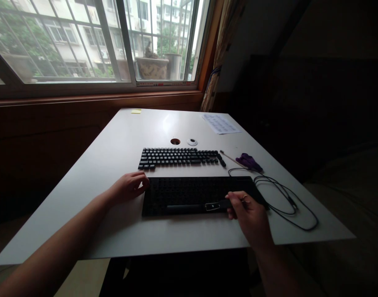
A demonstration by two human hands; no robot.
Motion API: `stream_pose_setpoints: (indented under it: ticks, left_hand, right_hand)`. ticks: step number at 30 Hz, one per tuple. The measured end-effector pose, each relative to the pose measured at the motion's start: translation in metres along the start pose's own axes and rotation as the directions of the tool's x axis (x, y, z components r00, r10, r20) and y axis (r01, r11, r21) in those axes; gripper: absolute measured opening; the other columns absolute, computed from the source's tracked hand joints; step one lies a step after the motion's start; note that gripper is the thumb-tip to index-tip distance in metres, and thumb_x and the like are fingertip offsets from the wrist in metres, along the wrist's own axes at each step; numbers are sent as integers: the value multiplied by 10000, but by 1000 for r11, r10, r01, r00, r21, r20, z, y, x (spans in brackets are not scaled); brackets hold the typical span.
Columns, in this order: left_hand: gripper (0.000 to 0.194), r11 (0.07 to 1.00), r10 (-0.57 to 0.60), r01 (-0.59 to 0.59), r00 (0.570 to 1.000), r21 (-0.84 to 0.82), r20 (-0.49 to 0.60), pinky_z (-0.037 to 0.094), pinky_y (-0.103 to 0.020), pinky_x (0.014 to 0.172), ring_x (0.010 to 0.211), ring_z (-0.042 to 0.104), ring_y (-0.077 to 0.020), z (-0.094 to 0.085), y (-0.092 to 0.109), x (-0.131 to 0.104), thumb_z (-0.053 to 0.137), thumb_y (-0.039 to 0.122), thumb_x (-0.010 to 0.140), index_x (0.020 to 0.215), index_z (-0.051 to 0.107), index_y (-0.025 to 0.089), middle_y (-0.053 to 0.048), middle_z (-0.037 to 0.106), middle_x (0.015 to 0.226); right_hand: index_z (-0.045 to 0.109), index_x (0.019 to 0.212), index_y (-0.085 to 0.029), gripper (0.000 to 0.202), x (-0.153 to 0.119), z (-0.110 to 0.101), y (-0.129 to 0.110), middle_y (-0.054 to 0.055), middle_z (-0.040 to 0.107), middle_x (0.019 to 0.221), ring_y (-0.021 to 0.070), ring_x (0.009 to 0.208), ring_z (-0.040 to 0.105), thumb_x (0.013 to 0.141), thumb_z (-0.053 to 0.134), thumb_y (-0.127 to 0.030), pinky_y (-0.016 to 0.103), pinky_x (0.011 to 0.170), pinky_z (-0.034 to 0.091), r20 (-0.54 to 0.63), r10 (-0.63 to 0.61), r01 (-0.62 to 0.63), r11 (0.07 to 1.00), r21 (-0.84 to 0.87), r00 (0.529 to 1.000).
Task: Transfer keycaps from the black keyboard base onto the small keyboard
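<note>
A black keyboard base [189, 189], its key field mostly bare of caps, lies flat near the table's front edge. My left hand [131, 185] has its fingers curled against the upper left corner of the base, gripping it. Over the lower right part of the base, my right hand [246, 212] pinches a dark tool that looks like a keycap puller [212, 206], with a silver rectangular frame at its end. Left of that frame is a long black bar, likely the space bar [185, 208]. Behind the base, black keycaps [176, 156] lie in rows in keyboard layout.
A black cable [290, 202] lies coiled at the right. Near it are a purple cloth [249, 161] and a thin brush [230, 156]. Farther back are a round hole [175, 141], a white ring [192, 142], a printed sheet [221, 123] and a yellow note [136, 111].
</note>
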State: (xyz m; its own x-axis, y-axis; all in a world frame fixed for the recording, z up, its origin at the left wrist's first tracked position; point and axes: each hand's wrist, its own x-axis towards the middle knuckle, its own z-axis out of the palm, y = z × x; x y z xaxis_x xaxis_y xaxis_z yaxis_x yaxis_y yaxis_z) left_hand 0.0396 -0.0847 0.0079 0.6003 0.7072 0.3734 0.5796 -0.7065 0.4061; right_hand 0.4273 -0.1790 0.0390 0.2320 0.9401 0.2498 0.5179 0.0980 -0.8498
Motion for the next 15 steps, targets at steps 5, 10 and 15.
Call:
stream_pose_setpoints:
  ticks: [5,10,15]
  left_hand:
    - [134,990,135,-135,991,49,5,467,-270,693,758,554,-153,-3,29,8,539,236,919,896,663,190,-63,614,822]
    - [154,970,231,-239,962,39,144,481,-311,760,857,556,-191,4,65,14,606,323,899,959,668,194,-83,611,904]
    - [236,980,143,-165,973,112,184,481,-325,730,875,529,-219,26,83,10,653,381,865,968,622,171,-92,584,941]
  right_hand:
    - [563,756,-219,253,6,-9,-12,24,561,750,175,707,574,956,463,-337,315,689,481,-67,-382,369,918,-146,922]
    - [600,928,-221,154,17,-1,-20,53,591,908,174,838,591,973,454,-238,322,778,503,313,-563,614,784,-90,765]
    - [669,1012,-220,145,20,25,-9,56,611,948,179,857,598,894,640,-299,307,778,520,588,-492,683,716,-145,642]
